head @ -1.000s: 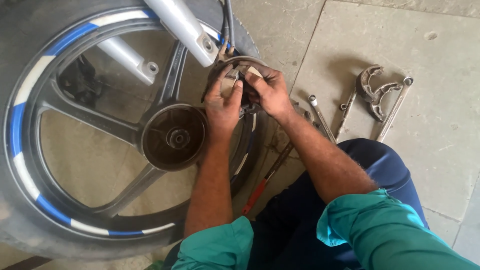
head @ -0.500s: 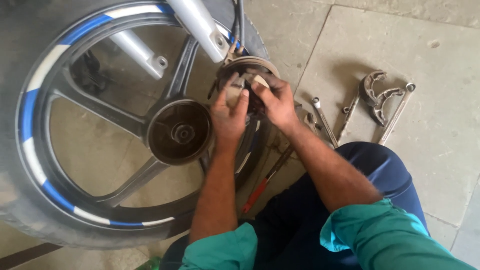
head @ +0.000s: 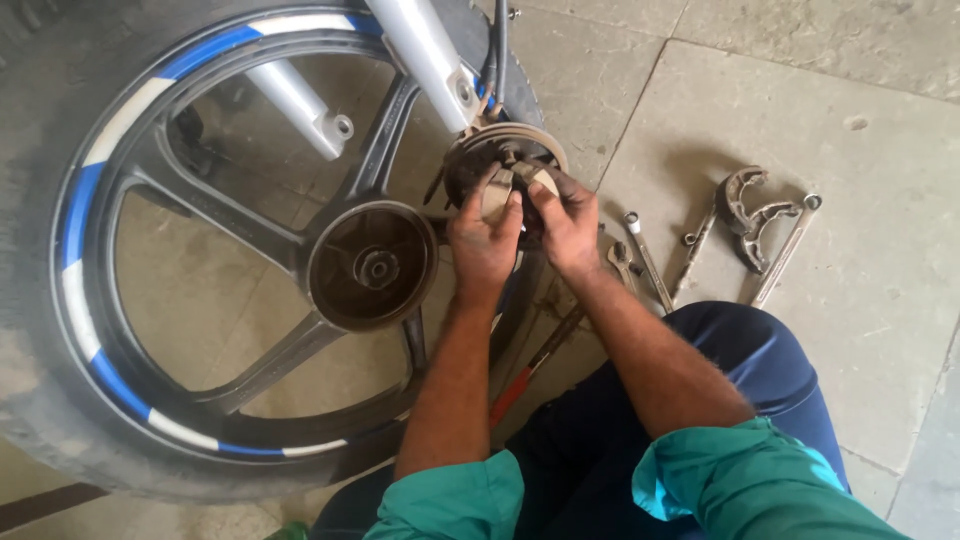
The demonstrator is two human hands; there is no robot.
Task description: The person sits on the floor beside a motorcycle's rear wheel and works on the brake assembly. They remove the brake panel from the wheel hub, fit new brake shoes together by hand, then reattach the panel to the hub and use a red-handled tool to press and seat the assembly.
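**A:** Head view, entry one. How do your hands stand?

**B:** Both forearms reach forward and up from my green sleeves, converging on the round brake plate point(head: 505, 165). My left hand point(head: 483, 245) has its back toward the camera, wrist straight, fingers curled up over the plate's near edge. My thumb and forefinger press on a pale brake shoe point(head: 497, 192) seated in the plate. The grip is closed on that shoe, fingers nearly together.

**A:** And the other one?

**B:** My right hand point(head: 568, 222) comes in from the right, wrist bent slightly inward, knuckles up. Its fingers wrap the plate's right side, fingertips on the second pale shoe point(head: 545, 180). Closed on it as well; how the thumb sits underneath I cannot tell.

**A:** Location of the plate?

**B:** It hangs at the foot of the silver fork leg point(head: 425, 55), just above and right of the wheel hub point(head: 372, 265), overlapping the rim of the black wheel point(head: 130, 200) with its blue and white stripes. A black cable point(head: 498, 50) runs down to it.

**A:** Surroundings?

**B:** On the stone floor point(head: 800, 100) to the right lie a pair of worn curved brake shoes point(head: 752, 212) and several spanners point(head: 648, 262), well apart from my hands. A red-handled tool point(head: 520, 385) lies beneath my forearms, beside my knee in dark blue trousers point(head: 740, 365).
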